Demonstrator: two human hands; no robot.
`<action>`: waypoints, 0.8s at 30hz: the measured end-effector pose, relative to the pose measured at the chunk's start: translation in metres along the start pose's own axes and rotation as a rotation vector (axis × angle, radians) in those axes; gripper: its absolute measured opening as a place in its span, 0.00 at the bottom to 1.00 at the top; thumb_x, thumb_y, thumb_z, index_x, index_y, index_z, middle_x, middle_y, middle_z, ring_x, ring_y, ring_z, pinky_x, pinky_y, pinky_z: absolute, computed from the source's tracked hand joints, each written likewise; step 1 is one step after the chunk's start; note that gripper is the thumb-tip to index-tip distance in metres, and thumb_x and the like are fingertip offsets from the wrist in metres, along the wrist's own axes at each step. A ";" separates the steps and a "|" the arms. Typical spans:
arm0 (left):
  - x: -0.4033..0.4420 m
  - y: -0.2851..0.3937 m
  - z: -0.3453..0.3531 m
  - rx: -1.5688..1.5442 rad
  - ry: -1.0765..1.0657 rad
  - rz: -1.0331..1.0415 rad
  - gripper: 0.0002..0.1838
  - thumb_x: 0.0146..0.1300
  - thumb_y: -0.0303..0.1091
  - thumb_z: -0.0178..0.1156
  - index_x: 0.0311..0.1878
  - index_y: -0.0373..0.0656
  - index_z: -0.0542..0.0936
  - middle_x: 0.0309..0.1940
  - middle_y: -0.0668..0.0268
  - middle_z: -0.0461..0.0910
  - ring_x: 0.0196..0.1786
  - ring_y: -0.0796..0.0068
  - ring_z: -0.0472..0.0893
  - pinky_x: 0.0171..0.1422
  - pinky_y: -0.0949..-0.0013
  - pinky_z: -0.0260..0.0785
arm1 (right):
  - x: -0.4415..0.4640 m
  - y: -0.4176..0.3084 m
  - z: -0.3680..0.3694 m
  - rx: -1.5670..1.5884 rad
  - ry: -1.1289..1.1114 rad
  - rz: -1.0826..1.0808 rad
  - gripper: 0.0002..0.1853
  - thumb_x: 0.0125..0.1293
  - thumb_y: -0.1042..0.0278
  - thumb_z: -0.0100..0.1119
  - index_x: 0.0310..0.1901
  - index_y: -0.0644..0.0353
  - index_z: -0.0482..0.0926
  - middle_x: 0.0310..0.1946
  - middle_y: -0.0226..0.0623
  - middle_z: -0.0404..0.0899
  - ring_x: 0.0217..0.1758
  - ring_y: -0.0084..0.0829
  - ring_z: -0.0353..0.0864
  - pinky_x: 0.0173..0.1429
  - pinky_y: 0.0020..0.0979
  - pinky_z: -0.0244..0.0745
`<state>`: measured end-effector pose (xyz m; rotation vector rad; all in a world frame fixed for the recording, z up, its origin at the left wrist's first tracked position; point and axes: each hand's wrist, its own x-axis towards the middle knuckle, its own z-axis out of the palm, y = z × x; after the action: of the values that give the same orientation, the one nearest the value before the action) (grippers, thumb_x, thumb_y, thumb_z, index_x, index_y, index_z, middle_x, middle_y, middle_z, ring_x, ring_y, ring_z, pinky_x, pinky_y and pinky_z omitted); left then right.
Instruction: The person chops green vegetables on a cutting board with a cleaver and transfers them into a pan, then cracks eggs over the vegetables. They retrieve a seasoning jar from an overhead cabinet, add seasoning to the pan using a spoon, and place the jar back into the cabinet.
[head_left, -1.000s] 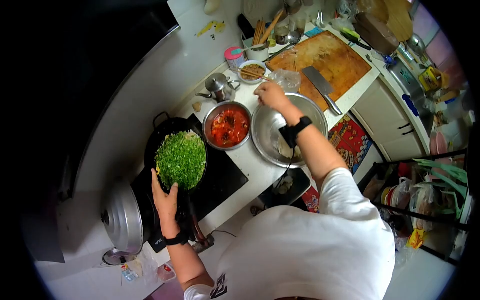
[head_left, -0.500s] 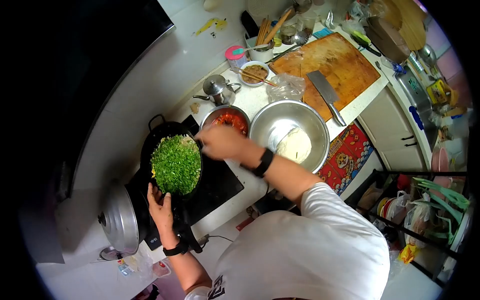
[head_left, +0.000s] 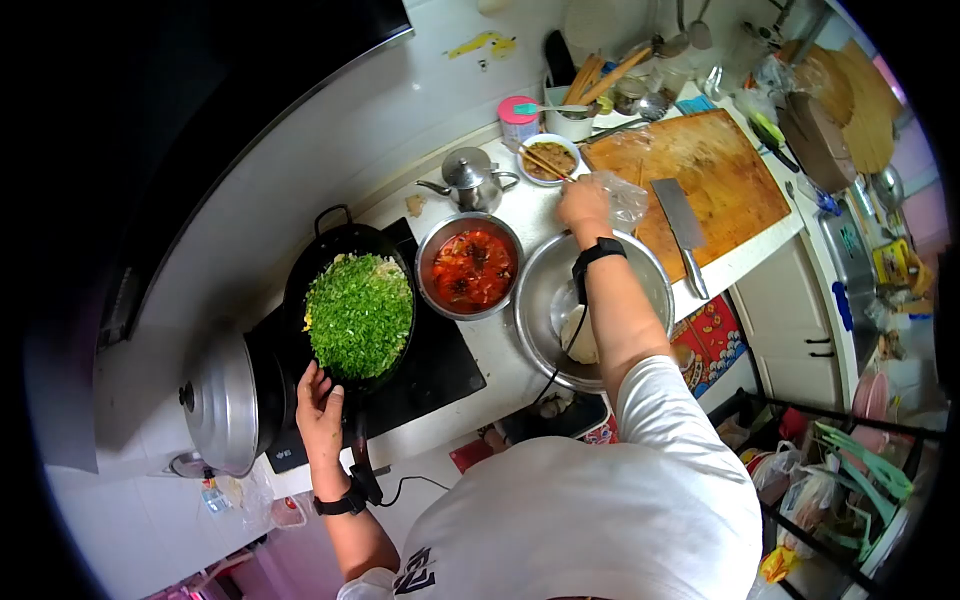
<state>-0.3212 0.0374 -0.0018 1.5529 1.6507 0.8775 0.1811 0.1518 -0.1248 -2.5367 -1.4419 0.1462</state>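
Note:
My left hand is at the near rim of a black wok, its thumb and fingers apart. Chopped green scallions heap over paler and yellow bits in the wok. My right hand reaches across to a small white bowl of brown sauce. Its fingers close on the ends of the chopsticks that lean in that bowl. Under my right forearm stands a large steel basin, with pale dough partly hidden inside.
A steel bowl of red chili mixture sits beside the wok. Behind it stands a metal teapot. A cleaver lies on the wooden cutting board. A lidded pot is left of the black cooktop.
My right hand has moved from beside the wok, over the red chili bowl, to the chopsticks in the sauce bowl. My left hand stays at the wok's near rim. The view has shifted slightly.

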 end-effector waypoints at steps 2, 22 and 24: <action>-0.002 0.006 -0.001 -0.018 -0.014 -0.020 0.29 0.61 0.23 0.60 0.67 0.41 0.68 0.59 0.55 0.73 0.57 0.68 0.75 0.63 0.68 0.68 | 0.010 -0.001 0.004 -0.061 -0.052 0.033 0.17 0.60 0.65 0.52 0.49 0.56 0.83 0.59 0.45 0.74 0.68 0.46 0.65 0.68 0.44 0.63; -0.003 -0.015 -0.006 -0.193 0.002 -0.014 0.27 0.60 0.20 0.60 0.64 0.39 0.70 0.56 0.58 0.75 0.56 0.72 0.75 0.61 0.71 0.68 | 0.024 0.023 0.018 -0.106 0.061 -0.248 0.11 0.61 0.68 0.55 0.41 0.57 0.84 0.43 0.46 0.81 0.50 0.47 0.77 0.54 0.46 0.72; -0.002 -0.016 -0.004 -0.193 0.018 -0.019 0.27 0.60 0.20 0.60 0.64 0.39 0.70 0.56 0.58 0.75 0.55 0.72 0.76 0.60 0.71 0.69 | 0.023 0.025 0.010 0.042 0.234 -0.403 0.11 0.64 0.69 0.51 0.39 0.57 0.85 0.38 0.44 0.83 0.47 0.44 0.78 0.51 0.45 0.73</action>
<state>-0.3333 0.0347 -0.0132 1.3987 1.5415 1.0120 0.2119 0.1604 -0.1398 -2.0926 -1.7853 -0.1778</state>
